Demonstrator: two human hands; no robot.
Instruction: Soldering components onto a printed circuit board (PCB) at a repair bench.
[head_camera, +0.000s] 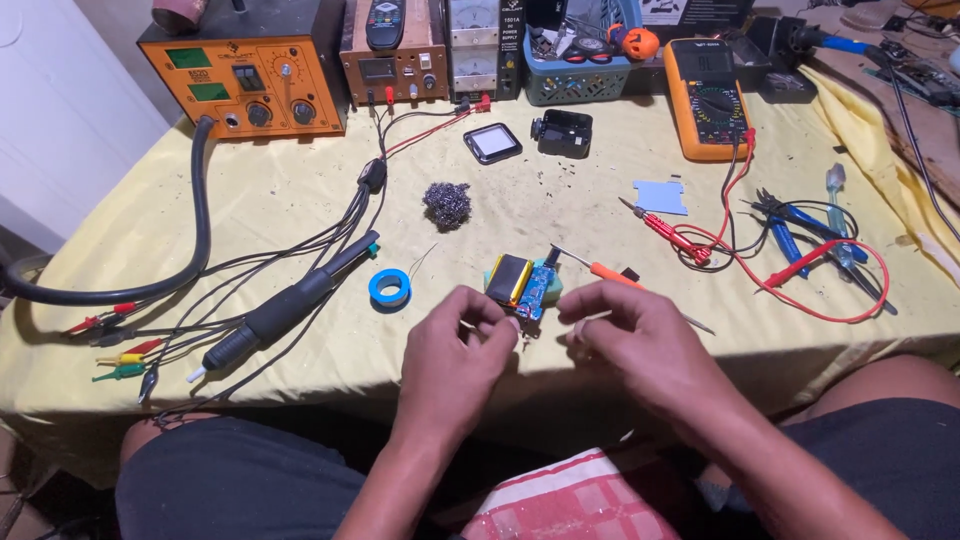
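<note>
Circuit board (536, 287) long axis pointing away, left hand (452, 350) just beside

Blue circuit board (533, 291), yellow tablecloth (300, 215)

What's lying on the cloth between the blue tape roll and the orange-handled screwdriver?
In the head view, a small blue circuit board with a black flat battery lies between the tape roll and screwdriver.

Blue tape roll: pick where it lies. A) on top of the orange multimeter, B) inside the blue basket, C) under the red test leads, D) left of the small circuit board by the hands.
D: the blue tape roll lies flat on the yellow cloth, left of the small circuit board and apart from it.
</note>
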